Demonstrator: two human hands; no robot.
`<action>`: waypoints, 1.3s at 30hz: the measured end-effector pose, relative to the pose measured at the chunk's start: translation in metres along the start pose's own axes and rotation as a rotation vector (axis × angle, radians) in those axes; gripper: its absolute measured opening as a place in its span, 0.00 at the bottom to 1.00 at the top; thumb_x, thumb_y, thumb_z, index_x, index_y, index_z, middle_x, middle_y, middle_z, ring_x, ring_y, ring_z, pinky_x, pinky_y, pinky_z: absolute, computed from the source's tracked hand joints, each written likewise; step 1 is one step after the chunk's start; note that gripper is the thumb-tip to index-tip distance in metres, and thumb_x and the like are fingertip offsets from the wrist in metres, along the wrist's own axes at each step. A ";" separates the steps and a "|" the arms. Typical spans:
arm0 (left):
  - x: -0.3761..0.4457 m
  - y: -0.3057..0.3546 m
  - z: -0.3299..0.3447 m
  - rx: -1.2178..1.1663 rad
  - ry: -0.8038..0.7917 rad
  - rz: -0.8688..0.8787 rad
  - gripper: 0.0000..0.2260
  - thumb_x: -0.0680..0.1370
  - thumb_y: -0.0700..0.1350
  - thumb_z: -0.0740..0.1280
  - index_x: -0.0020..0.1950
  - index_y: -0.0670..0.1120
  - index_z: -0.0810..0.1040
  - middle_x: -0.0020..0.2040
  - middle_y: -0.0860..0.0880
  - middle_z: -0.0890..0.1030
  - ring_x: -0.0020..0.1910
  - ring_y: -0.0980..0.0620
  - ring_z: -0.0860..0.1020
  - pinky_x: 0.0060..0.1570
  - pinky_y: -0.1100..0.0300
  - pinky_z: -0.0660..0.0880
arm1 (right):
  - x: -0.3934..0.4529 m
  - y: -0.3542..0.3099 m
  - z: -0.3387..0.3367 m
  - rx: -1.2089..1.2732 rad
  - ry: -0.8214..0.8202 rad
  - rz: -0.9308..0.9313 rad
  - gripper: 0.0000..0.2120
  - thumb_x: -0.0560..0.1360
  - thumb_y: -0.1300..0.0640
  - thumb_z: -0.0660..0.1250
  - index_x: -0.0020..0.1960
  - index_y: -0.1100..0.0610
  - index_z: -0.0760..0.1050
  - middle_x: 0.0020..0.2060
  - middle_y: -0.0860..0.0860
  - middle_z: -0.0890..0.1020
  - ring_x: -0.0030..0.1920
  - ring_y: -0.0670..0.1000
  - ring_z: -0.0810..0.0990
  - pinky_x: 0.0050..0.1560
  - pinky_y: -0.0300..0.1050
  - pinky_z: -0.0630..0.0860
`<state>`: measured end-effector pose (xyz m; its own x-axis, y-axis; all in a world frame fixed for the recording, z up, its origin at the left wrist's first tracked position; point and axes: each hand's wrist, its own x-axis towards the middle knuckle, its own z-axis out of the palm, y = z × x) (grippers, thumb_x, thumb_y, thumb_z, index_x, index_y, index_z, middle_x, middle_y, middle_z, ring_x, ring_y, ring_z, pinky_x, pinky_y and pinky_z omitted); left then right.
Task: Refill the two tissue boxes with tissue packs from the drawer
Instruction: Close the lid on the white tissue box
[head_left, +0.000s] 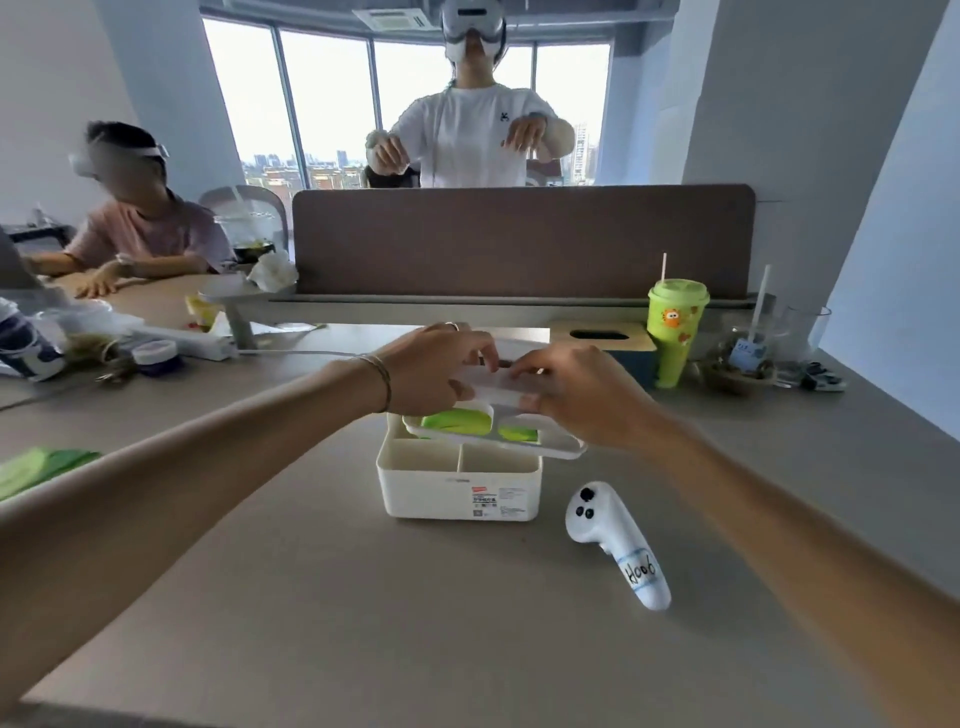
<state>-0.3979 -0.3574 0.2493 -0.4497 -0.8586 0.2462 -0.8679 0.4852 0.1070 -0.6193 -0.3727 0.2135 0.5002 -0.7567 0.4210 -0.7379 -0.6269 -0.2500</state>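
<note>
Standing at the near side of the counter (311, 597), I watched both hands work at the far edge of the white tissue box (460, 480) in the middle. Its white lid (550, 442) lay skewed across the top, the near compartments left uncovered, and a green tissue pack (457, 422) showed through the lid's opening, so the pack was already inside the box. The left hand (431, 371) and the right hand (582, 395) each had their grip pinched together on a pale white sheet or wrapper strip (501, 383) just above the lid; which of the two it was I could not tell. The second box, with a wooden top (602, 335) and dark slot, stood farther back to the right, just beside a green cup (675, 332), apparently not yet dealt with. The risks, to my eye: pulling that strip unevenly could tear it, or drag the loose lid off toward the white controller (618, 545) lying near right. A sharp tug might also slide the light box along the counter, since neither hand steadied it. Reaching back later, a forearm could clip the cup and its straw.
</note>
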 end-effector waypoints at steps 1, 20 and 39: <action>-0.004 -0.009 0.003 -0.003 -0.001 -0.014 0.16 0.75 0.43 0.72 0.61 0.54 0.76 0.53 0.52 0.76 0.51 0.51 0.72 0.48 0.58 0.66 | 0.004 -0.006 0.006 0.010 -0.005 -0.008 0.11 0.74 0.50 0.72 0.57 0.47 0.83 0.50 0.44 0.86 0.47 0.46 0.81 0.51 0.48 0.80; -0.028 -0.057 0.055 -0.088 0.026 -0.093 0.14 0.75 0.46 0.72 0.59 0.55 0.76 0.56 0.51 0.77 0.53 0.48 0.75 0.54 0.49 0.75 | 0.013 -0.028 0.050 0.056 -0.088 0.016 0.14 0.75 0.54 0.73 0.60 0.51 0.82 0.56 0.49 0.84 0.56 0.52 0.80 0.57 0.51 0.76; -0.007 -0.047 0.086 0.103 -0.049 -0.294 0.32 0.80 0.61 0.41 0.81 0.48 0.53 0.82 0.40 0.52 0.81 0.43 0.49 0.79 0.47 0.47 | 0.031 -0.021 0.081 -0.164 -0.286 0.235 0.36 0.81 0.34 0.41 0.83 0.53 0.47 0.82 0.56 0.47 0.82 0.55 0.43 0.80 0.58 0.41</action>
<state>-0.3720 -0.3886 0.1593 -0.1839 -0.9677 0.1724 -0.9779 0.1979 0.0678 -0.5519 -0.3980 0.1611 0.3981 -0.9114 0.1039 -0.8981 -0.4103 -0.1581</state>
